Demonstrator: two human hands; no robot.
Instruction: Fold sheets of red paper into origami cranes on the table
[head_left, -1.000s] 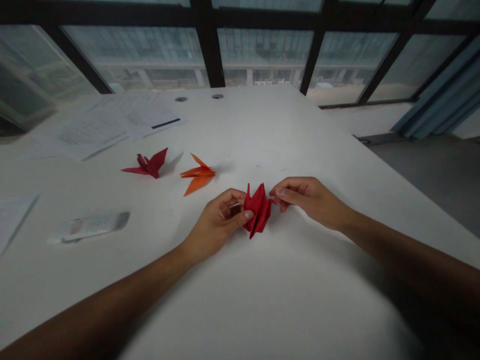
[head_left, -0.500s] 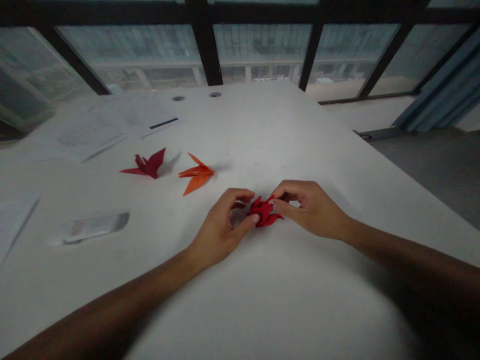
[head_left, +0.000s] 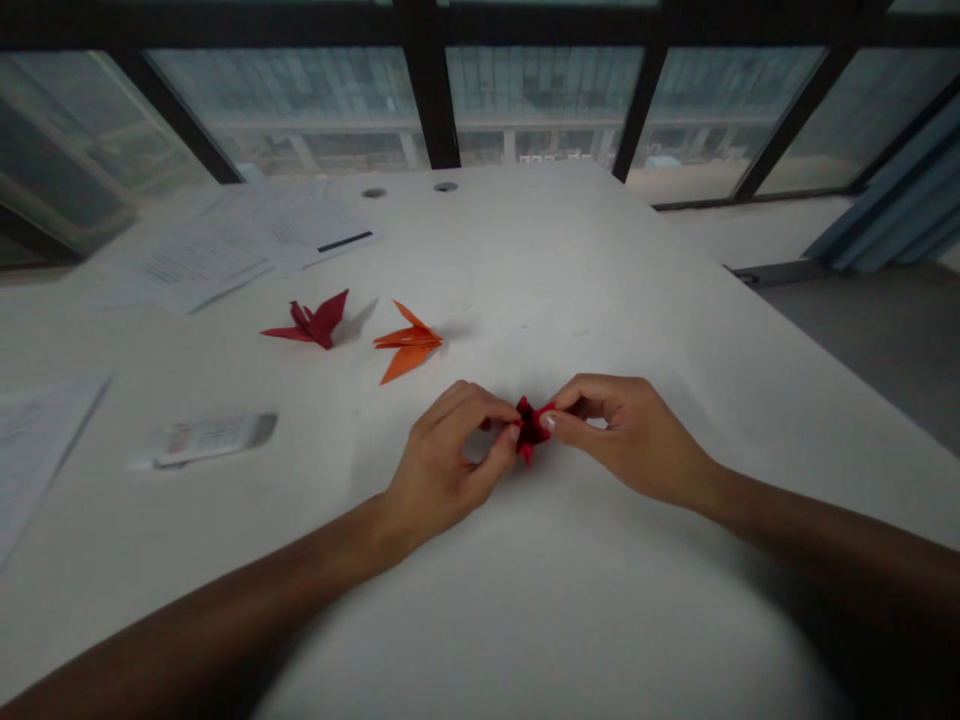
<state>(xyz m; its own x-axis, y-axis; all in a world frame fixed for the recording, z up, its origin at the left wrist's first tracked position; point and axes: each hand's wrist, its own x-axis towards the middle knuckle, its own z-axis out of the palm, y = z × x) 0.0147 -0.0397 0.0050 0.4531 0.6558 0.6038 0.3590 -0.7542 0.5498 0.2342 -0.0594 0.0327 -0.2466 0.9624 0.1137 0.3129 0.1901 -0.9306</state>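
Both of my hands pinch a small red folded paper piece (head_left: pixel 532 426) just above the white table (head_left: pixel 525 600). My left hand (head_left: pixel 446 460) grips its left side with thumb and fingertips closed. My right hand (head_left: pixel 626 435) pinches its right side the same way. Most of the red paper is hidden between my fingers. Farther back on the left lie a dark red paper crane (head_left: pixel 311 322) and an orange paper crane (head_left: pixel 407 344), both apart from my hands.
Printed sheets (head_left: pixel 247 240) lie at the back left, with another sheet (head_left: pixel 34 445) at the left edge. A small white packet (head_left: pixel 210 438) lies left of my left arm. The table's right edge drops to a grey floor (head_left: pixel 885 340). Windows run along the far side.
The red paper was held upright and spread between my hands; it has been turned down and squeezed smaller, and my fingertips have closed in toward each other.
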